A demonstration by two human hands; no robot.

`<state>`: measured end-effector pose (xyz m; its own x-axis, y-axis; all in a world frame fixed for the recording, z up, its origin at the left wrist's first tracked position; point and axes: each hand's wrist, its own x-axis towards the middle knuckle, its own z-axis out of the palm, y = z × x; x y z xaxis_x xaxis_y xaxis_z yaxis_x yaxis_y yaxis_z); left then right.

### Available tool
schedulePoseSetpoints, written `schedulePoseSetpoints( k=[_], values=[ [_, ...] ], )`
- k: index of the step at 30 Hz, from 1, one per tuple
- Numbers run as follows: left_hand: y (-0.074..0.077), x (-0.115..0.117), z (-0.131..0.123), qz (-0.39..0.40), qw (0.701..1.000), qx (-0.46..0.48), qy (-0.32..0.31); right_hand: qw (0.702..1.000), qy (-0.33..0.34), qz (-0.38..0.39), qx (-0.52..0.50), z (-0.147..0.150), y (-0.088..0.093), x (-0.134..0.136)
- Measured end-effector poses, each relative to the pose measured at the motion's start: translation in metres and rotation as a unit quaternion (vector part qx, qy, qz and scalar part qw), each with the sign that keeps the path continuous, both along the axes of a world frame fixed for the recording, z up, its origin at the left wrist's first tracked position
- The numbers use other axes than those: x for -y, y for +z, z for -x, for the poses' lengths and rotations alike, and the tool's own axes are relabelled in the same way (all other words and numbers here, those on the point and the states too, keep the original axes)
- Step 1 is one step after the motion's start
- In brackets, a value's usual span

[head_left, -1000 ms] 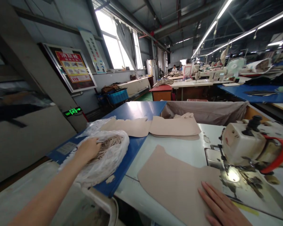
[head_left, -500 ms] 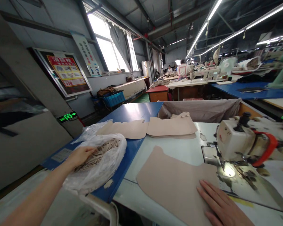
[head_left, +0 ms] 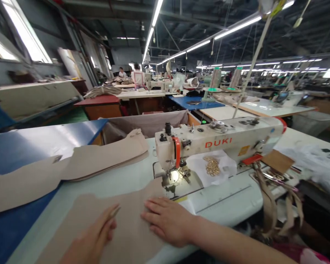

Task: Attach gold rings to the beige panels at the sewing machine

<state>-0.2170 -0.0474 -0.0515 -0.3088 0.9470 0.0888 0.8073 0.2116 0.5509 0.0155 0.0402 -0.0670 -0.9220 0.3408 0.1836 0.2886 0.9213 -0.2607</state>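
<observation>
A beige fabric panel (head_left: 121, 227) lies on the pale sewing table (head_left: 121, 179) in front of me. My right hand (head_left: 167, 220) rests flat on it with fingers spread, close to the needle of the white DUKI sewing machine (head_left: 217, 141). My left hand (head_left: 93, 238) hovers over the panel's near part, fingers pinched on a small beige strip (head_left: 114, 212). A stack of similar beige panels (head_left: 99, 157) lies further back on the left.
A white cloth with gold metal rings (head_left: 212, 165) sits under the machine arm. Brown straps (head_left: 269, 198) hang at the right edge. A blue table (head_left: 30, 139) adjoins on the left. A fabric bin (head_left: 145, 123) stands behind. More sewing stations and a distant person fill the hall.
My view has swung right, away from the plastic bag of strips. My left hand left the bag and came over the panel, pinching a strip. My right hand stays flat on the panel.
</observation>
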Motion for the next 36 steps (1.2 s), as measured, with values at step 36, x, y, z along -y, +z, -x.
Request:
schedulePoseSetpoints(
  k=[36],
  values=[
    [-0.017,-0.061,-0.041,0.023,0.997,-0.031,-0.065,0.923,-0.38,0.065,0.007,-0.12,0.028,-0.123]
  ],
)
